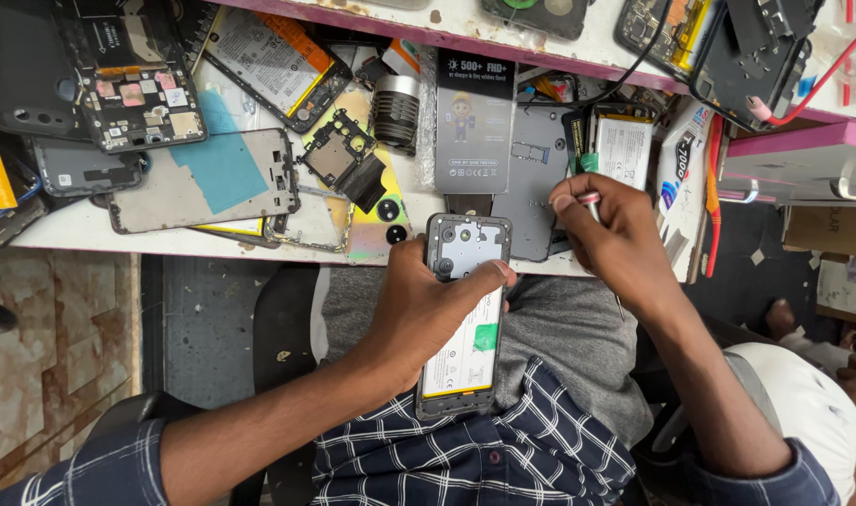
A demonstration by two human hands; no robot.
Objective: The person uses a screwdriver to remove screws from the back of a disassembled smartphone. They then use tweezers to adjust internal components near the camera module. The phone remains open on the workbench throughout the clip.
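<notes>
My left hand [426, 314] grips an opened phone [463, 314] with its back cover off, held over my lap; its white battery with a green tab faces up. The thumb lies across the phone's middle. My right hand [608, 232] is closed around a slim tool with a pink and white handle [588, 200], held just right of the phone's top end, at the workbench edge. The tool's tip is hidden behind my fingers.
The white workbench [72, 230] carries several dismantled phones, a grey mid-frame [203, 178], a loose battery [623, 150], a dark packet [475, 122], a metal cylinder [396, 111] and a red cable [812, 89]. A pink shelf [793, 141] juts out at right. Tiled floor lies at the left.
</notes>
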